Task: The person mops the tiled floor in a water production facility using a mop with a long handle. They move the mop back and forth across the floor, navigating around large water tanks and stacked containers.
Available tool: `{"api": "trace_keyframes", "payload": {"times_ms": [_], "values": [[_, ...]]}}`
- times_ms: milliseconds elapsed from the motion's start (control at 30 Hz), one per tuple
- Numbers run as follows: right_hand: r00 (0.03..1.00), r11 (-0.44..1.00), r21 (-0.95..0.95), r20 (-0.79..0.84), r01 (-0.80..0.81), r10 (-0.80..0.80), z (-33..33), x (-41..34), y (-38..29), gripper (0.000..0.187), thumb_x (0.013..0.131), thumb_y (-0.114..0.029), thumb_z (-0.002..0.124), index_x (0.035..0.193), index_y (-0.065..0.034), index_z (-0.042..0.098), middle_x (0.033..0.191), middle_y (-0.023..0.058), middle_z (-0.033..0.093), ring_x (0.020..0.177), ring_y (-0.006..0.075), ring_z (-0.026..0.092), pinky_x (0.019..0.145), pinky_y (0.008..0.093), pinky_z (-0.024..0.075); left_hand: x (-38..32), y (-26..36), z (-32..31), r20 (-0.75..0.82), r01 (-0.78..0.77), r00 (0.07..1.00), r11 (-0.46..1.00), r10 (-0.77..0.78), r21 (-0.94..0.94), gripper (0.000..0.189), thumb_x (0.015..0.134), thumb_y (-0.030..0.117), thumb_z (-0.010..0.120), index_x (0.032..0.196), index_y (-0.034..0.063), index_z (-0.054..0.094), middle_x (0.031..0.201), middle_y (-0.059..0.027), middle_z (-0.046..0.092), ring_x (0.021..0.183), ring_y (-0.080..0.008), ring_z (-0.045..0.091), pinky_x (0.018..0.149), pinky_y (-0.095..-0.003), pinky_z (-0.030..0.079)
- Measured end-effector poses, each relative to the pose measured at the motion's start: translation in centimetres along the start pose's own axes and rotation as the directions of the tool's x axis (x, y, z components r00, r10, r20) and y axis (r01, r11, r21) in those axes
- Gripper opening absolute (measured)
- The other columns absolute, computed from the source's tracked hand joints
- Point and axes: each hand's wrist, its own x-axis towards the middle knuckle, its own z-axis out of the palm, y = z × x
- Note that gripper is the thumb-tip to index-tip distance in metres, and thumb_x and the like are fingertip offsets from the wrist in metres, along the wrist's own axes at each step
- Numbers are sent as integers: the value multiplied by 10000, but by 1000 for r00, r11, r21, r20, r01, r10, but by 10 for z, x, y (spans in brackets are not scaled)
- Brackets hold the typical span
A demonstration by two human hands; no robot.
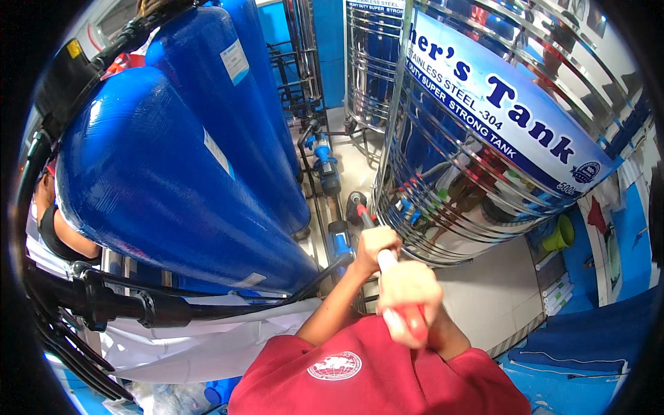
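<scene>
Both my hands are closed around a long mop or brush pole (386, 258) that points down and away from my chest. My left hand (378, 246) grips it farther along, where a grey and red section begins. Nearer to me, my right hand (411, 298) holds the red end of the handle. The dark head (356, 207) of the tool rests low by the foot of a ribbed stainless steel tank (446, 176); whether it is a mop or a brush I cannot tell.
Tall blue pressure vessels (145, 171) stand at left, a person's arm (75, 236) behind them. Blue pumps (324, 161) and pipes line the floor between vessels and tank. Black piping (171, 308) crosses lower left over white sheeting. A green bucket (559, 233) is at right, beyond the tiled floor (487, 290).
</scene>
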Motion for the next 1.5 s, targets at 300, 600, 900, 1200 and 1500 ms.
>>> {"api": "trace_keyframes", "payload": {"times_ms": [300, 600, 900, 1200, 1500], "values": [[944, 947, -93, -149, -308, 293, 16, -41, 61, 178, 686, -6, 603, 859, -31, 631, 694, 94, 597, 632, 244, 602, 649, 323, 474, -51, -64, 12, 188, 380, 916, 916, -353, -133, 210, 629, 179, 688, 673, 44, 533, 635, -60, 551, 583, -215, 554, 539, -323, 412], [988, 995, -97, -154, -15, 0, -13, -27, 27, 173, 633, -7, 500, 769, -13, 607, 565, 60, 569, 479, 195, 568, 529, 323, 511, -33, -30, 29, 164, 291, 949, 947, -268, -139, 144, 634, 146, 657, 640, 78, 531, 567, -68, 519, 531, -263, 553, 505, -357, 413], [971, 996, -35, -229, -85, 75, -2, -66, 67, 232, 539, -5, 525, 760, -35, 588, 576, 77, 537, 487, 237, 544, 499, 323, 464, -56, -59, 37, 266, 248, 940, 962, -212, -110, 160, 601, 128, 652, 667, 80, 514, 599, -51, 514, 582, -260, 551, 552, -352, 424], [887, 994, -100, -462, -48, -4, -8, -98, 90, 67, 790, -72, 494, 812, -8, 493, 534, 54, 502, 425, 208, 509, 471, 335, 461, -55, -83, 66, 306, 229, 931, 971, -198, -68, 202, 603, 174, 680, 662, 88, 506, 618, -51, 521, 617, -273, 557, 593, -367, 431], [910, 984, -30, -387, -175, 150, -24, -121, 168, 117, 904, -128, 432, 919, -14, 449, 627, 65, 475, 584, 163, 501, 611, 341, 461, -82, -66, 47, 139, 539, 810, 816, -570, 210, 730, 764, 156, 677, 1396, 37, 331, 1425, -223, 356, 1348, -379, 326, 1125, -426, 249]]}}
